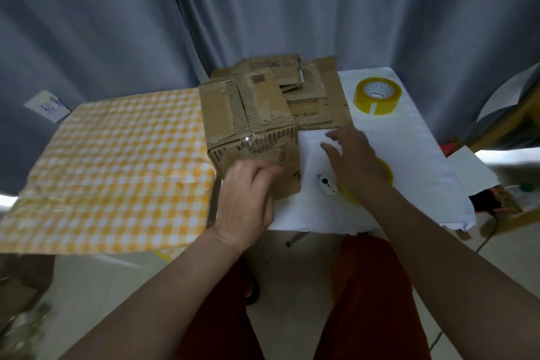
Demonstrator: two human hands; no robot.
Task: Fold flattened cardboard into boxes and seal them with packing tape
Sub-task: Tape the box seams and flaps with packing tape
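The left hand (244,202) reaches forward with its palm against the near side of the worn brown cardboard box (251,123). Its fingers are blurry, so I cannot tell if they curl or lie flat. The right hand (355,159) hovers low over the white cloth (409,140), palm down, fingers spread and straight, holding nothing.

The box stands in the middle of the table, partly on the yellow and white checked cloth (117,155) and partly on the white cloth. Its long side runs away from the person, tilted a little to the left. Its top flaps are shut. The box is scuffed and torn, with peeling old tape.

Just behind the box lies a pile of flat brown cardboard pieces (312,93). A yellow roll of packing tape (377,96) lies flat on the white cloth, to the right of the pile. A small white tool (326,184) lies by the right wrist.
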